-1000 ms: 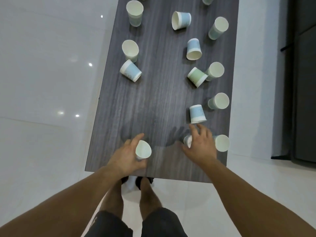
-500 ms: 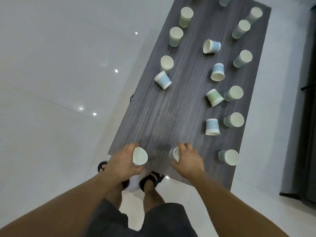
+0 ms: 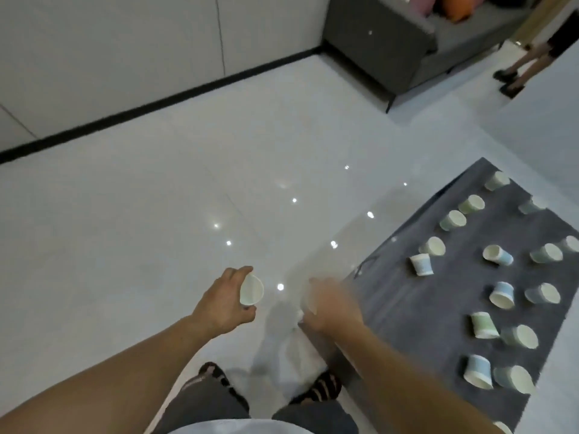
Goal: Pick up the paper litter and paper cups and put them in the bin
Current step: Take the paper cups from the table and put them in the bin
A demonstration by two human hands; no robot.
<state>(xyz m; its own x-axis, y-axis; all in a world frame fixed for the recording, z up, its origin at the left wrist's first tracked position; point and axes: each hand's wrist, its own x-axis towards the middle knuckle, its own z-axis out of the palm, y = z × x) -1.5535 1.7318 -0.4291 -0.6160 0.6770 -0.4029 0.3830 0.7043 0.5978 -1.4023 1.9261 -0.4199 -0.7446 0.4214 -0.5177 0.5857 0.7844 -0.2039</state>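
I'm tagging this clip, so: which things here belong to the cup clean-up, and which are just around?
Job: paper cup gripped by the left hand; right hand, grip blurred; loose cups on the table.
Just around: grey sofa, cushions, a bystander's legs. No bin shows.

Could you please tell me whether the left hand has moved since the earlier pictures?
Yes. The left hand, gripping a paper cup, was over the table's near end. It is now off the table, beyond its left edge, over the floor.
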